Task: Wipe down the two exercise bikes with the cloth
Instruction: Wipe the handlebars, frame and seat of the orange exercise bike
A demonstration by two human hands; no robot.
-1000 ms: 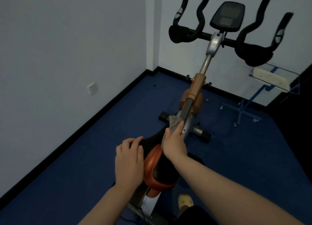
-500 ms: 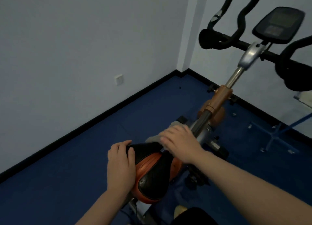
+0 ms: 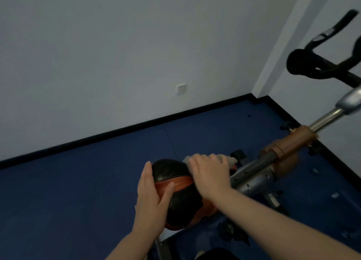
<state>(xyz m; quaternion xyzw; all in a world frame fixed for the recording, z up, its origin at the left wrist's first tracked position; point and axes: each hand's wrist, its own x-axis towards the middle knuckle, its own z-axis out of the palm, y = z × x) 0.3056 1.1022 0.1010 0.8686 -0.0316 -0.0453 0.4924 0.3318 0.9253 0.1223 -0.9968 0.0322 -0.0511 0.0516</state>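
One exercise bike is in view, with a black and orange saddle (image 3: 175,183), a grey and orange frame tube (image 3: 281,152) and black handlebars (image 3: 320,64) at the right edge. My left hand (image 3: 152,199) lies flat against the saddle's left side and holds it. My right hand (image 3: 209,171) presses a grey cloth (image 3: 224,159) on the front of the saddle; only the cloth's edges show past my fingers. No second bike is in view.
A blue floor (image 3: 78,191) runs to a white wall with a black skirting (image 3: 117,132) and a wall socket (image 3: 180,88). The room's corner lies at the upper right behind the handlebars. The bike's base and pedals sit below my right arm.
My right hand slid the cloth back from the frame tube onto the front of the saddle. My left hand stayed on the saddle. My view swung left, pushing the handlebars to the right edge.
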